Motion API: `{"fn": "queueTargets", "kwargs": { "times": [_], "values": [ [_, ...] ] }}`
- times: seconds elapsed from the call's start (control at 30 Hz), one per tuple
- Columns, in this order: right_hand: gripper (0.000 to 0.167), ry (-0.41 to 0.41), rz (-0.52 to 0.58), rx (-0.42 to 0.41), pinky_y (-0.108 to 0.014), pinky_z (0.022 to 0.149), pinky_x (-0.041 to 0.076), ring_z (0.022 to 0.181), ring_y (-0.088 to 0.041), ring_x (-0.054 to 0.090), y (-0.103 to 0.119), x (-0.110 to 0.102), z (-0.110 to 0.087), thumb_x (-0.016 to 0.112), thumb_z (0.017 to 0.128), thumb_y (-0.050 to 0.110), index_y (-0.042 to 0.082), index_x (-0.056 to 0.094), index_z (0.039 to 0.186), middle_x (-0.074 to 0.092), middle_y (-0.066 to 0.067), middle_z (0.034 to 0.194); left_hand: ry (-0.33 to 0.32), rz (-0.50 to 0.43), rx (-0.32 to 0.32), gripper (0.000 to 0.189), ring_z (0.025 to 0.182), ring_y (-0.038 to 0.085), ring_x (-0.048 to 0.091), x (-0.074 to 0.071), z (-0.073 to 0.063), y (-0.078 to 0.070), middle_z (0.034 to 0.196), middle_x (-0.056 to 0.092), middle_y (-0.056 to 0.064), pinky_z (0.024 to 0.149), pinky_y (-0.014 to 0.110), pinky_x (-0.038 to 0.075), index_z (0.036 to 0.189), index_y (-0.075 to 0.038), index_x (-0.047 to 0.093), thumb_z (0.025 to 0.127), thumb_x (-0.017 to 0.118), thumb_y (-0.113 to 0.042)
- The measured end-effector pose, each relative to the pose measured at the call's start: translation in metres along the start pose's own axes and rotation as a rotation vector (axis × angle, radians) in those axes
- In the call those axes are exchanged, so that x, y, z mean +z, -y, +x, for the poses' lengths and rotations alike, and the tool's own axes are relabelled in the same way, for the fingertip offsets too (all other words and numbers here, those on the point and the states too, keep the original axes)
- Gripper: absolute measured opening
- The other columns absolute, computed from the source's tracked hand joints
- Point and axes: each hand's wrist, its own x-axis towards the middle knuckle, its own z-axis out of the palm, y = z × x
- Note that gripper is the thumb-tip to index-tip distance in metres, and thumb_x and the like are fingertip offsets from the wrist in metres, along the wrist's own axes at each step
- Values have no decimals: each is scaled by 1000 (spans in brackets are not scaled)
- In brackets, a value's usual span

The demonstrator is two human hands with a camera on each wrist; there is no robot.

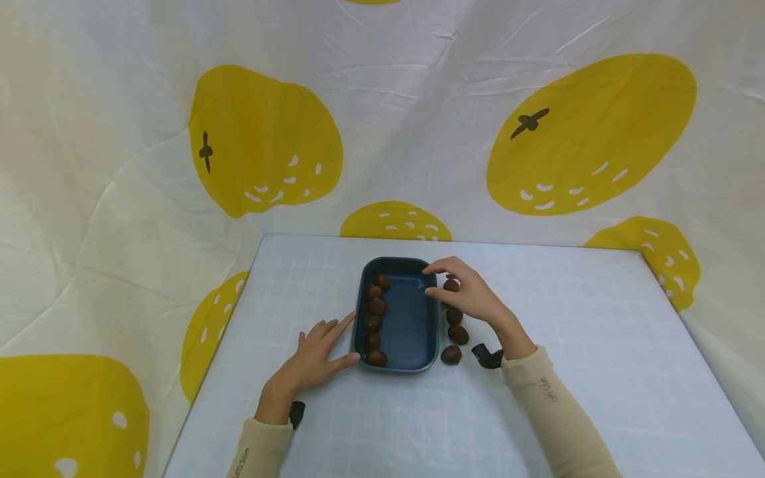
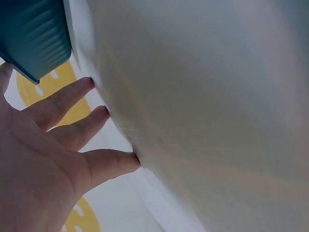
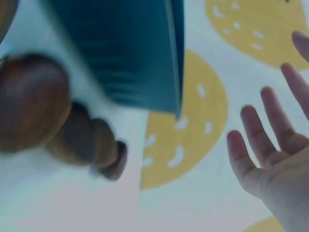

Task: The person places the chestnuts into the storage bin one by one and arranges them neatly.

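Note:
A dark blue rectangular tray [image 1: 409,325] lies on the table, with a column of brown chestnuts [image 1: 377,307] along its inner left side. Outside its right wall stands a second row of chestnuts [image 1: 458,334], seen close and blurred as chestnuts [image 3: 34,104] in the right wrist view. My left hand [image 1: 313,362] spreads its fingers beside the tray's left wall; forefinger and thumb reach the rim, and other fingertips [image 2: 99,113] touch the tabletop. Over the right rim hovers my right hand [image 1: 469,292], thumb and forefinger apart. Nothing shows between them. It partly hides the far chestnuts of that row.
A light checked cloth [image 1: 597,372] covers the table. Behind and at the sides hangs a white sheet [image 1: 418,133] printed with yellow fruit. A dark wrist-worn camera [image 1: 487,356] shows beneath the right wrist, near the closest chestnut.

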Motion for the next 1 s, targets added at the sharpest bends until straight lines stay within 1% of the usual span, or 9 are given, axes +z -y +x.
{"fn": "queueTargets", "kwargs": {
  "times": [0.07,0.13,0.23,0.33,0.43,0.63,0.83,0.93,1.0],
  "values": [
    [37,-39,-2,30,-51,93,46,112,-24,53,-7,-5,-2,75,92,14,10,65,127,58,-8,127,1,2,-2,83,145,40,24,0,0,-1,155,37,14,104,79,4,157,-52,15,87,54,-75],
    [37,-73,-13,70,-56,100,42,120,-25,51,-14,-11,-4,75,93,15,9,64,128,57,-7,129,5,2,-8,84,146,39,23,-1,0,-1,155,36,14,105,78,4,156,-53,14,86,54,-76],
    [39,-99,6,130,-61,103,37,124,-31,48,-26,-19,-7,72,95,16,9,63,132,55,-9,132,6,3,-13,84,146,39,23,-2,0,-1,156,36,14,105,78,4,156,-54,13,86,54,-77],
    [41,-102,29,178,-61,106,34,129,-38,44,-40,-27,-9,71,96,20,10,61,134,53,-9,136,2,4,-13,84,146,39,23,-1,0,-1,155,36,14,105,78,4,156,-54,14,86,54,-77],
    [43,-81,38,224,-61,109,31,133,-39,41,-54,-33,-10,71,96,24,10,60,136,53,-8,139,0,6,-13,84,146,39,23,-1,0,-1,155,37,14,105,79,4,156,-54,14,86,54,-77],
    [47,-6,41,303,-63,112,24,139,-31,37,-83,-38,-15,70,97,22,6,58,139,52,-9,144,13,6,-21,85,146,40,22,0,0,0,156,36,14,106,78,4,157,-52,15,85,54,-77],
    [50,40,71,371,-62,115,18,143,-35,31,-106,-38,-19,73,94,23,5,58,139,49,-14,147,15,1,-20,86,146,40,22,0,0,0,156,36,14,106,78,4,157,-50,16,86,55,-76],
    [53,70,74,380,-62,115,16,145,-37,27,-112,-38,-19,75,92,22,6,58,139,47,-15,149,14,0,-17,86,146,40,22,-1,0,0,156,37,14,106,78,4,157,-50,16,86,55,-76],
    [53,97,55,351,-61,115,16,144,-38,28,-114,-38,-17,75,92,18,5,58,139,48,-14,148,14,2,-16,86,146,40,22,-1,0,0,155,37,13,106,78,4,157,-50,15,86,55,-76]
  ]
}}
